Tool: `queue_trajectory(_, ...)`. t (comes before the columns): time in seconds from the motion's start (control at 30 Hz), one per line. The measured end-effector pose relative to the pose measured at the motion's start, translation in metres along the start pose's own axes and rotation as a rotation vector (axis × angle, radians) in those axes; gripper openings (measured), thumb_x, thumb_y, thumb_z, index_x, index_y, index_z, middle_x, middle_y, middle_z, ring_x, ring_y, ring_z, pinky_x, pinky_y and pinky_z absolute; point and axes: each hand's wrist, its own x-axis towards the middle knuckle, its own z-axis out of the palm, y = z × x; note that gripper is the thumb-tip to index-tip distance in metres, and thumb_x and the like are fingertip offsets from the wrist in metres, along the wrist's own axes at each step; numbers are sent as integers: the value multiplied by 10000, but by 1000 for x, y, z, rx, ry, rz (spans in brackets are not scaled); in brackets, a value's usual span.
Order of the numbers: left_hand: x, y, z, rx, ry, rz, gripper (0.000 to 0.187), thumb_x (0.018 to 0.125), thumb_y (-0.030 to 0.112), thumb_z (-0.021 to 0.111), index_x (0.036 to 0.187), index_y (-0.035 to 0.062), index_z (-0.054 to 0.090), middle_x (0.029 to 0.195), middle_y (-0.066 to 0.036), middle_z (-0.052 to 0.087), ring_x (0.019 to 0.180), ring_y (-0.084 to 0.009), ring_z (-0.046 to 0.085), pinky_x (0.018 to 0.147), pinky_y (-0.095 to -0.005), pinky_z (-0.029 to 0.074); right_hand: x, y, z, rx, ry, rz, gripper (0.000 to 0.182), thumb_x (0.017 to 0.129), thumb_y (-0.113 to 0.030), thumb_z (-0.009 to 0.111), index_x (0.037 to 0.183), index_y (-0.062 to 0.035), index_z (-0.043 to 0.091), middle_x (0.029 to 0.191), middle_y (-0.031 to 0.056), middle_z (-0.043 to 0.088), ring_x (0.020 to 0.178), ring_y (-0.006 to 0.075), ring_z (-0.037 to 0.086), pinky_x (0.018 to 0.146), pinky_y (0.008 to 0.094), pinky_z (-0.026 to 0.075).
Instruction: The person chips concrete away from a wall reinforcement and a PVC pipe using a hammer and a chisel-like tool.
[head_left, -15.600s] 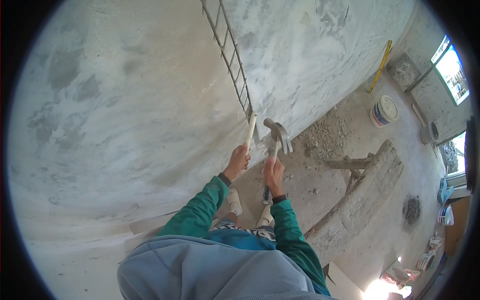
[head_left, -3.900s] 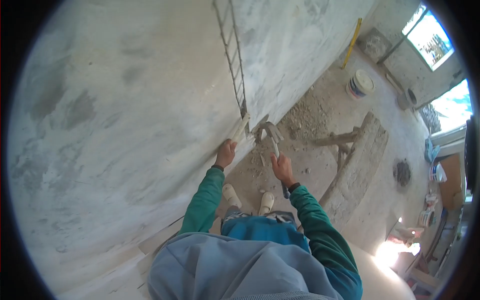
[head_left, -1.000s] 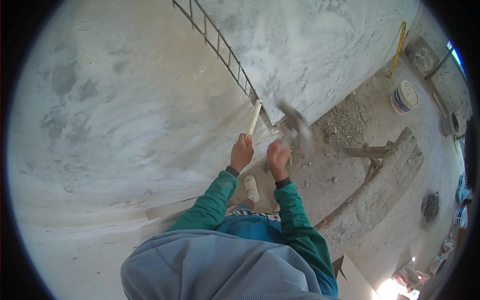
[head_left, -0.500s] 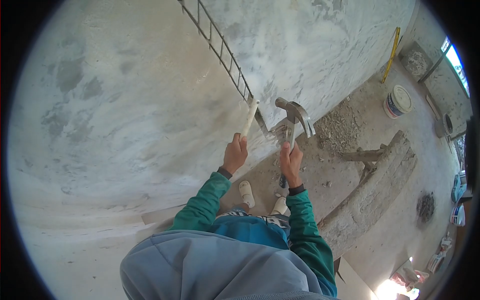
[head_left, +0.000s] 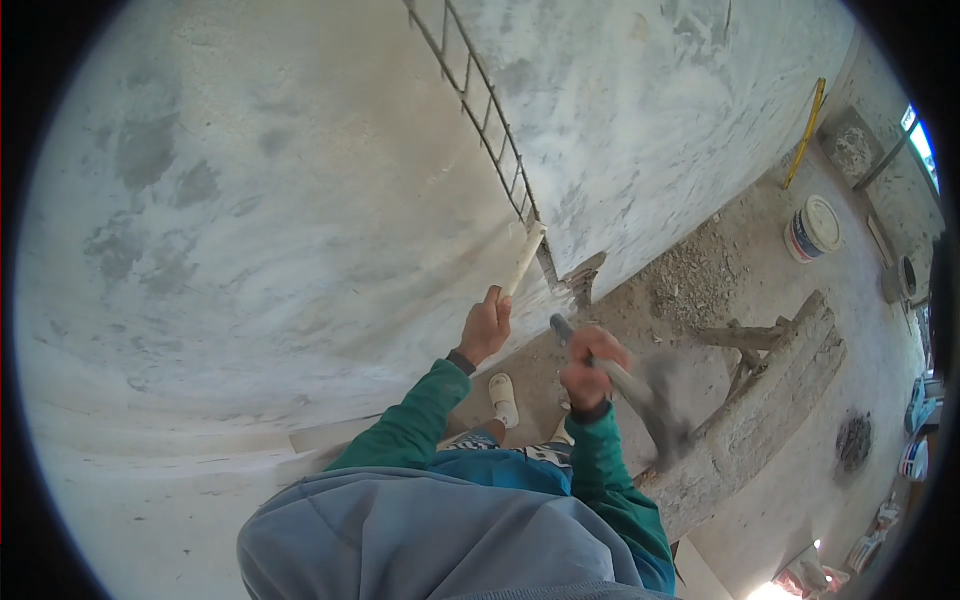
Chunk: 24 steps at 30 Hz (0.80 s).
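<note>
My left hand (head_left: 485, 327) is wrapped round a pale stick-like tool (head_left: 525, 262), whose upper end touches the wall (head_left: 330, 250) just below a groove with grid-like cuts (head_left: 485, 110). A dark broken patch (head_left: 580, 275) shows in the wall's lower edge. My right hand (head_left: 592, 368) grips a claw hammer (head_left: 630, 388) partway along its handle. The hammer's head is blurred by motion and lies out to the right, away from the wall; the handle's dark end points up and left.
Rubble (head_left: 695, 280) lies along the wall's foot. A rough wooden bench (head_left: 760, 400) stands at the right, beyond it a lidded bucket (head_left: 813, 230). A yellow level (head_left: 805, 133) leans against the wall. A dark debris pile (head_left: 853, 442) is on the floor.
The hammer has swung from upright near the wall down to the right, its head now blurred. My left hand still holds the pale tool. The view has shifted slightly.
</note>
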Motion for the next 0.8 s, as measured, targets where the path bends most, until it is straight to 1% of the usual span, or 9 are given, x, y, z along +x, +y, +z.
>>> queue_trajectory(0.07,-1,0,4,-21,4,7,384,1015,382,391,1075,12,476,640,-243,578,649,-484,581,543,-540,415,-59,95,-21,-1309,-513,-106,322,1005,-346,475,972,-33,541,686,90,582,523,232,523,464,356,416)
queue_trajectory(0.1,-3,-2,10,-31,-3,11,384,1015,382,391,1075,12,476,640,-243,578,649,-484,581,543,-540,415,-50,88,-20,-1321,-517,-109,322,1005,-346,475,972,-33,541,686,90,582,523,232,523,464,356,416)
queue_trajectory(0.17,2,-7,13,-53,45,15,364,1015,370,402,1025,14,474,642,-252,572,658,-496,572,548,-543,405,-14,76,0,-869,-242,710,268,975,-273,546,978,-13,611,626,159,572,460,346,487,459,364,402)
queue_trajectory(0.33,2,5,16,-171,-10,-66,353,1021,359,394,965,18,464,646,-258,562,676,-502,567,547,-530,396,23,22,17,-534,-91,714,298,985,-243,518,1009,45,591,655,233,585,532,392,531,487,391,424)
queue_trajectory(0.4,1,4,19,-202,-10,-70,353,1024,357,387,954,18,460,647,-259,559,678,-501,566,542,-522,395,30,24,37,-80,160,253,341,987,-265,515,982,68,582,660,247,575,551,385,557,516,412,439)
queue_trajectory(0.5,3,2,29,-174,59,-1,369,1024,380,400,961,22,465,628,-209,551,576,-422,571,513,-481,397,-2,65,11,-885,-307,272,368,991,-294,510,929,60,586,626,210,558,546,336,569,533,424,437)
queue_trajectory(0.6,1,17,31,-388,54,-50,385,1021,406,422,970,28,472,600,-115,509,476,-282,503,478,-428,381,14,64,3,-881,-235,742,400,990,-328,512,907,55,589,606,194,538,530,297,547,536,424,429)
queue_trajectory(0.77,-31,109,8,-950,-267,-490,373,1024,428,407,940,81,511,636,27,468,505,-106,401,477,-279,337,26,25,-24,-815,-121,819,488,999,-420,476,895,46,577,576,104,519,527,200,526,503,374,405)
queue_trajectory(0.8,-25,71,36,-575,-26,-40,378,1023,425,404,954,67,504,645,-44,507,488,-192,455,485,-340,365,29,20,-29,-760,-95,815,481,1014,-428,440,835,7,540,558,50,489,484,144,477,456,317,372)
